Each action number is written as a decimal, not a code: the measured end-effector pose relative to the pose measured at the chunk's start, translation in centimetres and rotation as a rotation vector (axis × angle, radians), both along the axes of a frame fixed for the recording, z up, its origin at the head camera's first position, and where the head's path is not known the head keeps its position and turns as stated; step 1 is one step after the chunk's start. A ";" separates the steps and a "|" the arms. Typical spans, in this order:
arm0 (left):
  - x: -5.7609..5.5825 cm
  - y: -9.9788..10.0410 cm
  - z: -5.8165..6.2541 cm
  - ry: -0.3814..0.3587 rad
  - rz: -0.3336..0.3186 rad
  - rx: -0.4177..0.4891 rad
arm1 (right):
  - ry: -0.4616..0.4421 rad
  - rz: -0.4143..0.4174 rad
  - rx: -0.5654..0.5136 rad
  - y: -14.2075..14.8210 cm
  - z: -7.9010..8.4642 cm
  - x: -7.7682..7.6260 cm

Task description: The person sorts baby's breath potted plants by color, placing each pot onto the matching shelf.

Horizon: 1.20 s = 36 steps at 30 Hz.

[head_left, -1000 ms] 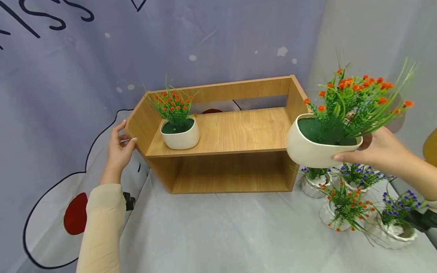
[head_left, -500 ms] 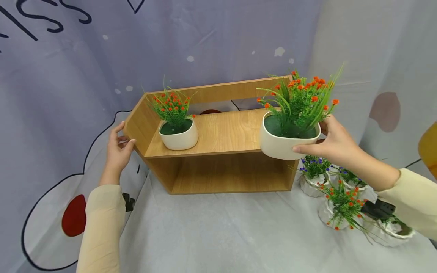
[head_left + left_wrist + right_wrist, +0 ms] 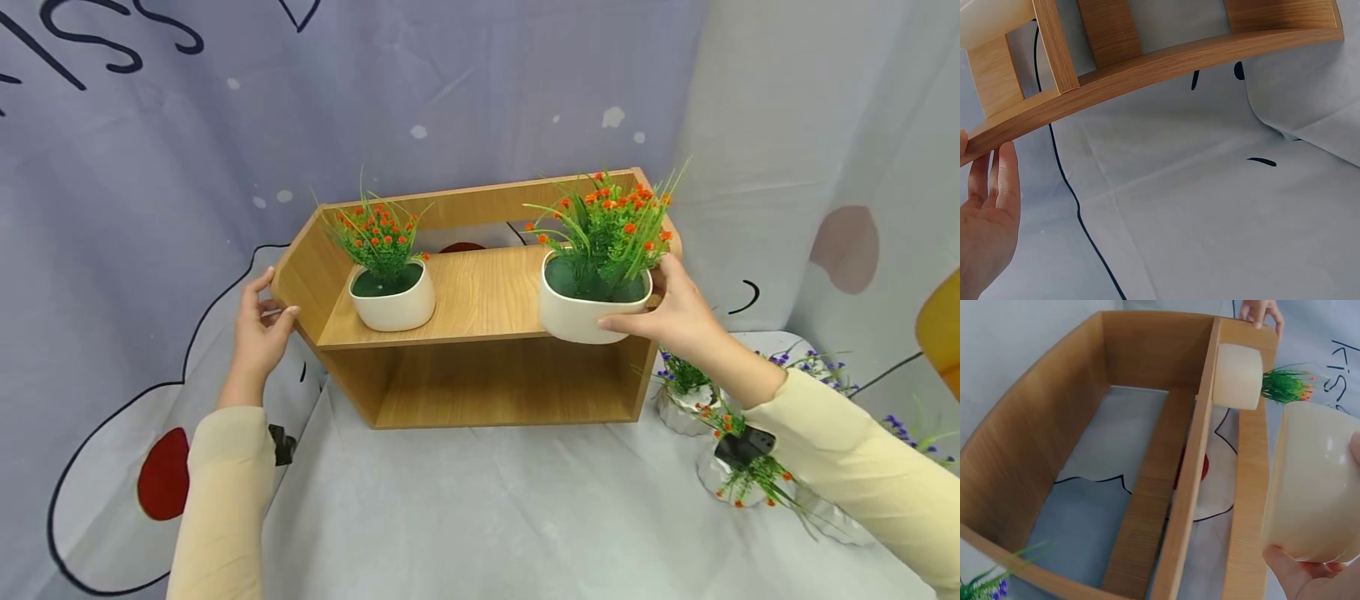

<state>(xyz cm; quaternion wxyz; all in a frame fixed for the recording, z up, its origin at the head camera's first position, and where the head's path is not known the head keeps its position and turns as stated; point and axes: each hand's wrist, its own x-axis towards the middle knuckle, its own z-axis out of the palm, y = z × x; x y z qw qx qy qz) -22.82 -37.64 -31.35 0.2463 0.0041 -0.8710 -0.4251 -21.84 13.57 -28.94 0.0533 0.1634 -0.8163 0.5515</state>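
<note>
A wooden two-tier shelf stands on the cloth-covered surface. My left hand grips its left side panel near the upper edge; in the left wrist view, its fingers lie against the panel. My right hand holds a cream oval flowerpot with orange flowers and grass, thumb in front, other fingers partly hidden behind. This pot is upright at the right front of the upper board; I cannot tell whether it touches. A matching flowerpot sits at the upper board's left end, also seen beyond the held pot.
Right of the shelf, several small white pots stand on the cloth, among them one with purple flowers and one with orange flowers, partly behind my right forearm. A printed curtain hangs behind the shelf.
My right hand has carried the flowerpot leftward from beyond the shelf's right side to the front of the upper board. My left hand stays on the side panel.
</note>
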 end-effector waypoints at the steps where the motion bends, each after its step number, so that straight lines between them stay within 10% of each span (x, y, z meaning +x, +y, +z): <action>1: 0.0 0.0 0.0 -0.009 0.005 -0.002 | -0.005 -0.015 0.016 -0.2 -0.2 -0.1; 36: 0.2 0.3 0.0 -0.022 0.030 0.007 | -0.029 -0.043 -0.066 -5.0 -4.1 -4.3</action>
